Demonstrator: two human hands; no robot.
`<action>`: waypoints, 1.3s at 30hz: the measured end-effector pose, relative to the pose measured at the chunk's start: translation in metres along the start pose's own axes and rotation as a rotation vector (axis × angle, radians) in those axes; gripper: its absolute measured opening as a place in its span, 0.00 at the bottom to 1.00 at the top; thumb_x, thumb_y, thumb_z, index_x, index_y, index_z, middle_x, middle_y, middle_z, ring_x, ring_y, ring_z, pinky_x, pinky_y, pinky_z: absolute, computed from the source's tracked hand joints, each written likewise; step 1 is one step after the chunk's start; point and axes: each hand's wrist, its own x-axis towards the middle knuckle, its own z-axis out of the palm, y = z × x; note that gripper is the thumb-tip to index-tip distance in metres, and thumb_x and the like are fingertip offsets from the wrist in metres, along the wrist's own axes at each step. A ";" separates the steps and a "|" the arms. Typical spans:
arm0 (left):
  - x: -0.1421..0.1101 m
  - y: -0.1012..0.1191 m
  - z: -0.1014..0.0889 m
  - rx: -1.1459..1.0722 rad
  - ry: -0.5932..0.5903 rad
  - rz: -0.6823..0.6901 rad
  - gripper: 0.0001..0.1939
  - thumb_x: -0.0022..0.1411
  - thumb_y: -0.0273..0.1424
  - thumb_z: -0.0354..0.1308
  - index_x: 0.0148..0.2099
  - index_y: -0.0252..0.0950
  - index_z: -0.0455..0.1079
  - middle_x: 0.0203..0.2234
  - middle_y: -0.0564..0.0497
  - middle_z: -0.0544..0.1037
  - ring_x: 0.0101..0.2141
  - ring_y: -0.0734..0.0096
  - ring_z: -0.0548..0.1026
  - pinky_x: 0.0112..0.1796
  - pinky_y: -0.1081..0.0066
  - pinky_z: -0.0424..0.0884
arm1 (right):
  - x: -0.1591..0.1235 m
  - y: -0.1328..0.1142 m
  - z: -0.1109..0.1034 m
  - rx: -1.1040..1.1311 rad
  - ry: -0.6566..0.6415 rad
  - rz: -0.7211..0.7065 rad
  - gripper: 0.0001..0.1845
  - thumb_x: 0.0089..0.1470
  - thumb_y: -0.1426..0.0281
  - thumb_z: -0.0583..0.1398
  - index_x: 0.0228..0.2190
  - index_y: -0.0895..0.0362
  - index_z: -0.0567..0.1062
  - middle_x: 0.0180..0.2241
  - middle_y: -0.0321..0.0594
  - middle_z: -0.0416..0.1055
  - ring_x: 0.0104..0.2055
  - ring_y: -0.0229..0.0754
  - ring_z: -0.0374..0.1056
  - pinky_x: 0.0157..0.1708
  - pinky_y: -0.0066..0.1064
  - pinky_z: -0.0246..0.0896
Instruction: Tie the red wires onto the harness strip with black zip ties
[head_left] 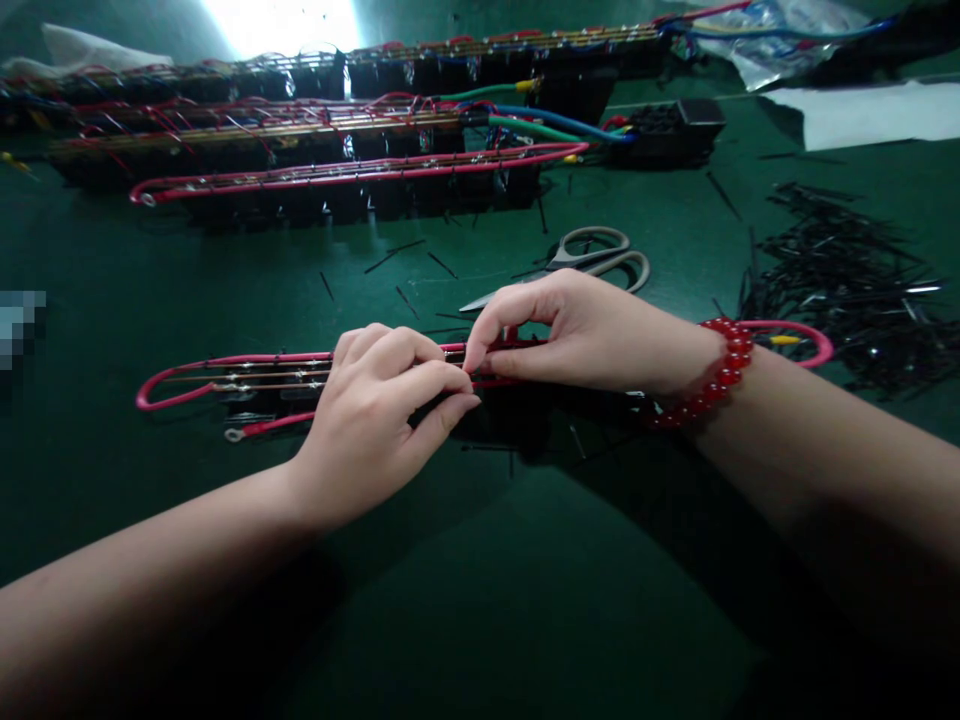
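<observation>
A long black assembly with metal rods lies across the green table in front of me. A thick red cable loops around its left end, and a ring terminal tips a cable end there. Over the middle of the assembly is my left hand, thumb and fingertips drawn together. My right hand meets it from the right with a closed pinch at the rods. Whatever small thing sits between the fingertips is hidden. Scissors with grey handles lie just behind my right hand.
Similar wired assemblies stretch across the back of the table. A heap of thin black strips lies at the right, with loose ones scattered nearby. White paper and a clear plastic bag are at the back right, near a black connector.
</observation>
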 end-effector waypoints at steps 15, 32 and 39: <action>0.001 -0.001 0.000 0.012 -0.042 0.009 0.09 0.70 0.33 0.54 0.38 0.39 0.73 0.36 0.49 0.74 0.40 0.63 0.70 0.44 0.59 0.62 | 0.001 0.000 0.001 0.001 0.009 -0.009 0.07 0.57 0.72 0.63 0.36 0.64 0.80 0.33 0.39 0.78 0.35 0.34 0.71 0.37 0.28 0.65; 0.001 0.001 0.001 -0.037 -0.018 -0.032 0.06 0.68 0.32 0.57 0.37 0.39 0.73 0.35 0.51 0.76 0.39 0.65 0.71 0.44 0.60 0.63 | 0.000 0.000 -0.001 0.078 -0.033 -0.042 0.06 0.56 0.72 0.65 0.34 0.63 0.79 0.34 0.39 0.78 0.35 0.34 0.71 0.37 0.28 0.66; 0.001 0.001 -0.001 -0.043 -0.023 -0.053 0.06 0.67 0.33 0.58 0.37 0.39 0.74 0.34 0.51 0.76 0.38 0.65 0.71 0.43 0.61 0.65 | 0.000 0.002 -0.001 0.067 -0.069 -0.088 0.06 0.57 0.71 0.64 0.34 0.61 0.81 0.35 0.39 0.79 0.38 0.36 0.73 0.41 0.28 0.66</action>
